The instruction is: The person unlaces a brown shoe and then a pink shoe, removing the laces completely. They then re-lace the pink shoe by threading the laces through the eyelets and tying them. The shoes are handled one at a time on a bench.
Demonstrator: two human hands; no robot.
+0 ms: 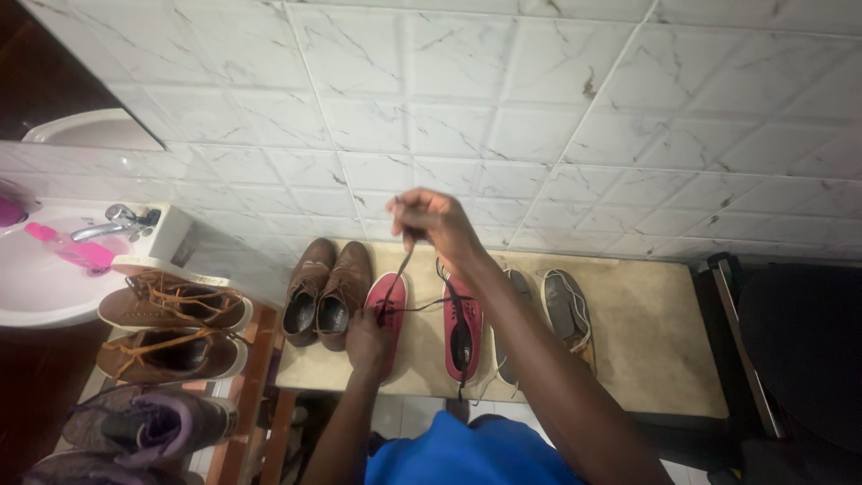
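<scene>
From my remote seat I see the right hand (431,220) raised well above the beige worktop (655,332), the forearm running diagonally up from the lower right, wrist bent, fingers pinched closed on the end of a dark shoelace (401,269). The lace runs taut from that pinch down to the left red shoe (388,310), where it meets the eyelets. The left hand (366,341) sits low, arm coming straight up from the bottom edge, its fingers curled over the near part of that same red shoe and pressing it to the worktop (how tightly it grips I cannot tell, since the fingertips are hidden). Just to the right lies the second red shoe (463,325), laced in dark cord, partly behind the right forearm. A pair of brown suede shoes (325,287) stands just left of the red ones, and grey sneakers (566,310) lie to the right. Further left, tan boots (175,305) rest on a wooden rack beside a white sink (36,296)
</scene>
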